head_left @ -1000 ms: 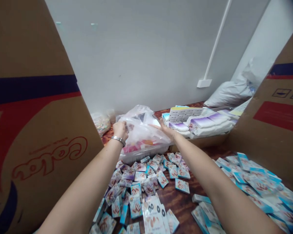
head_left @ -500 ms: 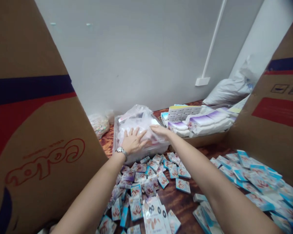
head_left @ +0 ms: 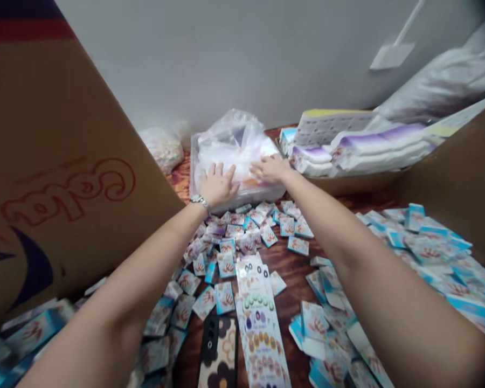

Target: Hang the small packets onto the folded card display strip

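A translucent plastic bag (head_left: 228, 153) fills a clear plastic bin (head_left: 194, 175) on the floor by the wall. My left hand (head_left: 219, 186) lies on the front left of the bag, open, fingers spread. My right hand (head_left: 270, 168) rests palm down on the bag's right side, fingers stretched out. What is inside the bag is blurred, though a little orange shows near my right fingers. Small printed boxes (head_left: 226, 264) with hand pictures are strewn over the floor in front of the bin.
Large cardboard boxes stand at left (head_left: 89, 113) and right (head_left: 444, 161). A low carton (head_left: 347, 186) of white and purple packs sits right of the bin. Printed strips (head_left: 262, 323) and a flower-patterned phone (head_left: 218, 353) lie in front. More small boxes (head_left: 432, 253) are heaped at right.
The view has tilted down, bringing the phone and more strips into sight. My right hand has turned flatter onto the bag with its fingers more spread. My left hand stays on the bag.
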Motion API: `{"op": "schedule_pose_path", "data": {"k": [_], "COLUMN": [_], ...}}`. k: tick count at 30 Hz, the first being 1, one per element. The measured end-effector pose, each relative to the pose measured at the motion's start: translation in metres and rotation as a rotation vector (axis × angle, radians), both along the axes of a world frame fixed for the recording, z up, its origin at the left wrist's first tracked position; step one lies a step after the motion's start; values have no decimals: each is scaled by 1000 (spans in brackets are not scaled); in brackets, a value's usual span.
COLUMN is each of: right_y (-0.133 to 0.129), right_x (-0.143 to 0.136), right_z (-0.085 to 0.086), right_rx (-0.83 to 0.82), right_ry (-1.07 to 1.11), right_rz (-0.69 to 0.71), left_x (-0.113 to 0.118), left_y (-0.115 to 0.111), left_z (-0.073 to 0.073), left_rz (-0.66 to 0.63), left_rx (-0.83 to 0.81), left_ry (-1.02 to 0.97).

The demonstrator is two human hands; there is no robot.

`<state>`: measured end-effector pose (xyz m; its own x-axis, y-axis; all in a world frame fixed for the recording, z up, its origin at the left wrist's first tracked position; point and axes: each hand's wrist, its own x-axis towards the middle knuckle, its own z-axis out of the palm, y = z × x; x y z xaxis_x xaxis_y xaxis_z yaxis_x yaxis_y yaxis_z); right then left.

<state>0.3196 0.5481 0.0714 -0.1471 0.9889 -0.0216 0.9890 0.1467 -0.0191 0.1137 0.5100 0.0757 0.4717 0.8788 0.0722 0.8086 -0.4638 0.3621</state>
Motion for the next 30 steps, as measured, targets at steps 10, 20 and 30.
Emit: {"op": "schedule_pose_path", "data": {"k": [10, 20, 30], "right_y": [3, 3, -1], "right_x": [1, 1, 0], "right_z": [-15, -21, -16], "right_rx": [15, 68, 57], "right_ry": [80, 165, 163], "right_rz": [-36, -14, -47], "left_x": [-61, -85, -91], "left_y": [-229, -375, -361], "left_z": [-16, -96, -151], "left_rz": [-39, 139, 260], "left_rx": [-212, -81, 134], "left_ry": [-82, 302, 371]}}
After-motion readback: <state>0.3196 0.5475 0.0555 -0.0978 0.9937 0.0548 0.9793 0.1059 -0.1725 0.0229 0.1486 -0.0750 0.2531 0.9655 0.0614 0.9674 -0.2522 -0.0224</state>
